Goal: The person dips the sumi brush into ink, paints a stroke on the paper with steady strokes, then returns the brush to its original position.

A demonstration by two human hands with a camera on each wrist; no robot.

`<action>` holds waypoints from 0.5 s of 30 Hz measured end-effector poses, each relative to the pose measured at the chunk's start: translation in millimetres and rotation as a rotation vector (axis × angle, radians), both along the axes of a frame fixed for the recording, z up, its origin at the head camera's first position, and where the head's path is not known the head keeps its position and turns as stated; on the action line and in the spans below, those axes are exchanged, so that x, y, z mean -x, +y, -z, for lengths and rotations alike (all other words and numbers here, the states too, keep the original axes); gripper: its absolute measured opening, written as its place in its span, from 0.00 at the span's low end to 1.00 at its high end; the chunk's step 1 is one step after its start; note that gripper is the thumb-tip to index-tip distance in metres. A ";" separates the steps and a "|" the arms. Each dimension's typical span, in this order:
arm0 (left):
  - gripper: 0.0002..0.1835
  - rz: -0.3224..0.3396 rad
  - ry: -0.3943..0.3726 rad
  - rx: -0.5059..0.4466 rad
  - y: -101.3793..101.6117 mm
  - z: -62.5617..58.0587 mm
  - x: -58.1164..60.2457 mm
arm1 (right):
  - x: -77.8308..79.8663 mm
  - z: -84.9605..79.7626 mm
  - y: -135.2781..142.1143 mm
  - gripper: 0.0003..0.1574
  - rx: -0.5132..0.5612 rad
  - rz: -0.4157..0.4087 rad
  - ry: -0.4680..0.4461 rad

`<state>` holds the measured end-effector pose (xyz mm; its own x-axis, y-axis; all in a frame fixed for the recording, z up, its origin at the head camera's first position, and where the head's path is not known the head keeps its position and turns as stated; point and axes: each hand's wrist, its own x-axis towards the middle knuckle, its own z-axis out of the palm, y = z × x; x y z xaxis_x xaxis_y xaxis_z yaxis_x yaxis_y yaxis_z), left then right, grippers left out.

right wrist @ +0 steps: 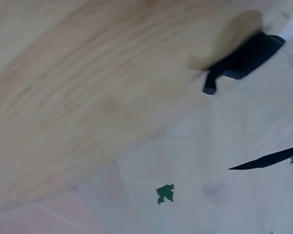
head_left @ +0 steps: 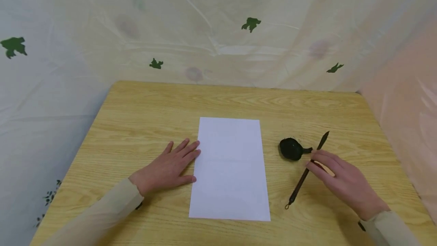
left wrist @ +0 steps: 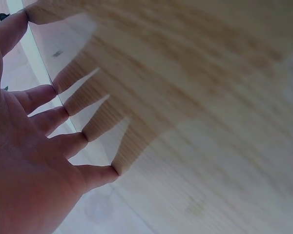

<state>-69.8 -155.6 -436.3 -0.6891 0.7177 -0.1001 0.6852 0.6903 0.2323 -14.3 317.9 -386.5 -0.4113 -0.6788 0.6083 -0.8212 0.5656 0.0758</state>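
A blank white sheet of paper (head_left: 229,170) lies upright on the wooden table in the head view. My left hand (head_left: 167,170) rests with fingers spread, its fingertips at the sheet's left edge. My right hand (head_left: 345,179) pinches a dark writing brush (head_left: 299,185) between thumb and fingers, right of the paper. The brush slants, its dark pointed tip (right wrist: 263,161) up and away from me, its hanging loop toward me. Beside that hand sits a small black ink dish (head_left: 290,149) with a short handle, which overlaps the fingertips in the head view.
The wooden table (head_left: 153,105) has rounded far corners. Pale sheeting (head_left: 205,18) with green leaf-like shapes hangs behind it and along both sides. Small dark specks lie on the table by the dish's far rim.
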 end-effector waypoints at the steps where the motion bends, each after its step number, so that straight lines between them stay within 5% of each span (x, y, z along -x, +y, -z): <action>1: 0.43 0.000 0.002 0.000 -0.2 0.0 0.0 | 0.3 -1.5 -1.7 0.23 0.022 -0.006 0.010; 6: 0.43 -0.001 -0.003 -0.005 -0.2 -0.2 0.3 | 3.8 -5.1 -11.2 0.17 0.150 -0.015 0.064; 8: 0.43 -0.003 -0.005 -0.007 0.0 -0.4 0.2 | -0.3 -6.4 -12.7 0.14 0.209 0.078 -0.063; 12: 0.43 -0.001 -0.003 -0.010 -0.3 -0.4 -0.4 | -0.9 -3.5 -17.3 0.13 0.336 0.150 -0.097; 13: 0.43 -0.001 -0.002 -0.010 -0.4 -0.4 -0.4 | 0.2 -4.5 -20.7 0.13 0.366 0.163 -0.078; 15: 0.43 0.000 -0.002 -0.010 -0.7 -0.3 -0.5 | 9.4 -2.6 -28.2 0.18 0.430 0.107 0.126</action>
<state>-69.3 -156.3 -436.0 -0.6888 0.7189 -0.0939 0.6849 0.6877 0.2408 -23.8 289.7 -383.9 -0.3708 -0.3117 0.8749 -0.7556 0.6490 -0.0891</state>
